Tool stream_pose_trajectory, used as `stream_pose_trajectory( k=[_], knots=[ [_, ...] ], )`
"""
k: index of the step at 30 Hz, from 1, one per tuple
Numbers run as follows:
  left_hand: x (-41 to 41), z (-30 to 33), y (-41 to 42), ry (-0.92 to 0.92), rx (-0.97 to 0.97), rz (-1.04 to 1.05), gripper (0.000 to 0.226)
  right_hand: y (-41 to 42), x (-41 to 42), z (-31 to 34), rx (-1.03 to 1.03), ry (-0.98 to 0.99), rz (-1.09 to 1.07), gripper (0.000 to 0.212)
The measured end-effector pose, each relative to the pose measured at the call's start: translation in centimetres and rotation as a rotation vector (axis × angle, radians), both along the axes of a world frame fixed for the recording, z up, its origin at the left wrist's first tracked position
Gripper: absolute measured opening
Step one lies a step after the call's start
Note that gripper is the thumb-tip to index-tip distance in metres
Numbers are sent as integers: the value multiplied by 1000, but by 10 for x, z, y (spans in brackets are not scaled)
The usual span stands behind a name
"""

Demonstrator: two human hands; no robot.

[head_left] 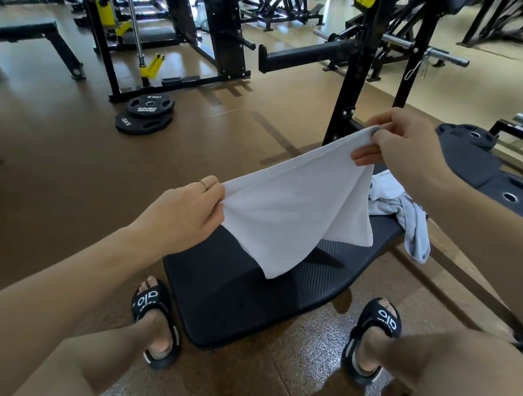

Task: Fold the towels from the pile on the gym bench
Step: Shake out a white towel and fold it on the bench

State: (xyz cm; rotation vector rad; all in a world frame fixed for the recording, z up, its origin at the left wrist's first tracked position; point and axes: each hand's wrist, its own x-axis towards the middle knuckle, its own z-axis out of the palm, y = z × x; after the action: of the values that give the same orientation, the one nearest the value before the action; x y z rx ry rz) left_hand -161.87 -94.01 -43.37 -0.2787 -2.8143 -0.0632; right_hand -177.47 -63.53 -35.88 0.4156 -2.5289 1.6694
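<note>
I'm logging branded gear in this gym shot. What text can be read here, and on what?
"alo" on the strap of the left slide sandal.
"alo" on the strap of the right slide sandal.
"10KG" on the upper weight plate, seen upside down.
"15KG" on the lower weight plate.
The brand lettering on the upper plate and the small print under each "alo" are too blurred to read.

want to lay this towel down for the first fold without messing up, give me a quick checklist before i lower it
1. Left hand grips a top corner of the white towel: ok.
2. Right hand pinches the other top corner: ok.
3. Top edge stretched straight between the hands: ok, though it runs tilted, the right end higher.
4. Towel hanging flat: not ok, the lower part drapes to a point with a diagonal crease.
5. Bare room on the bench pad under the towel: ok.
6. Pile of towels out of the way: cannot tell, it sits close behind the held towel and hangs over the bench edge.
</note>
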Motion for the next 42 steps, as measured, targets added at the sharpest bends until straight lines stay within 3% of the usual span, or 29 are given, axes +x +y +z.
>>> stream_pose_trajectory(
  k=[5, 11, 15, 23, 28, 40, 42],
  knots=[
    [3, 10, 1, 29, 15, -43, 24, 12, -1, -4, 132, -23, 46, 17],
    [1, 22, -2, -125, 330, -43, 22, 21, -1, -9, 73, -84, 29, 14],
    [-3, 28, -4, -53, 390, -60, 22, 22, 1, -11, 110, -85, 28, 14],
    [-1, 38, -8, 97, 119, -60, 25, 24, 8, -12, 175, -91, -7, 18],
    [-5, 40, -16, 0, 229, -41, 16, 25, 9, -12, 220, -92, -13, 14],
    [-4, 45, -33, -57, 1, -1, 3, 23, 9, -8, 364, -73, 78, 10],
    [-2, 44, -39, -50, -71, -12, 24, 23, 10, -4, 400, -70, 114, 9]
  ],
)
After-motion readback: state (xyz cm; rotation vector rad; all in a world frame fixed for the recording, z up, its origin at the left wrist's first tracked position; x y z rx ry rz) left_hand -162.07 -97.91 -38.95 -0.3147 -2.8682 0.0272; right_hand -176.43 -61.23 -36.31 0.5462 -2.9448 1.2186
